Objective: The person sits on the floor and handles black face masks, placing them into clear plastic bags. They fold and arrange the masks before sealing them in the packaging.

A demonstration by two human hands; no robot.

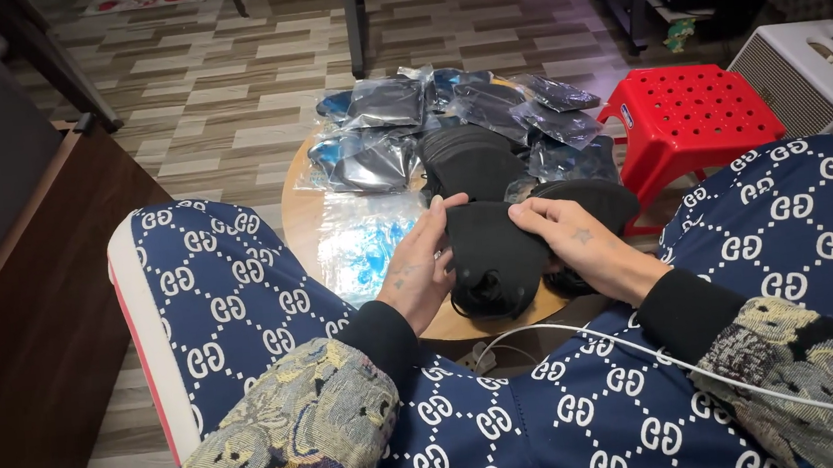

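Left hand: my left hand [420, 269] pinched the black face mask [492, 257] over the round table [300, 219].
Right hand: my right hand [578, 240] gripped the mask's other edge.

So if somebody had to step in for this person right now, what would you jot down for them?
Left hand: fingers grip the left edge of a black mask.
Right hand: fingers pinch its right edge.
The mask sits over the near edge of the round wooden table.
Behind it: a stack of loose black masks, then sealed clear bags holding dark masks.
Empty clear wrappers lie left of the hands.
Done: some bags look opened. Left: many bags are sealed.
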